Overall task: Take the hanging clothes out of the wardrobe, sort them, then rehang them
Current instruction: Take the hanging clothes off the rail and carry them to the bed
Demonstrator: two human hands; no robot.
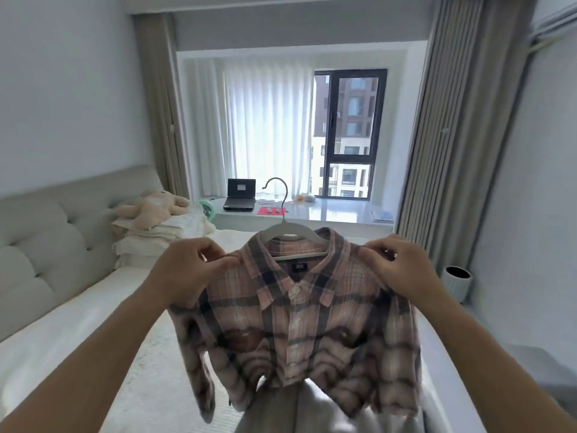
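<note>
Holding up a pink, grey and cream plaid button-front shirt point(296, 317) in front of me, I see both of my bare hands raised at the same height with the garment stretched between them. My left hand point(190, 270) pinches the shirt's left shoulder, thumb and fingers curled onto the fabric. My right hand point(396, 270) pinches the opposite shoulder in the same way. The two hands are well apart, one at each side of the collar.

The shirt sits on a pale grey plastic hanger with a curved metal hook point(282, 220); the hook rises above and between my hands, and the hanger's shoulders disappear inside the collar. A small dark label shows inside the neck. The shirt's body and sleeves hang below my hands, blurred toward the hem.

Beneath my hands and forearms lies a white-covered bed point(78, 323). A light grey garment point(281, 407) lies on it just under the shirt's hem. Beyond my left hand stands a grey tufted headboard point(53, 232) and a stack of cream bedding topped with a beige plush toy point(150, 207). Past the hanger hook, a white window ledge point(337, 214) carries an open black laptop point(240, 195). Beyond my right hand, a white ribbed round bin point(457, 281) stands on the floor beside long beige curtains point(452, 135).
</note>
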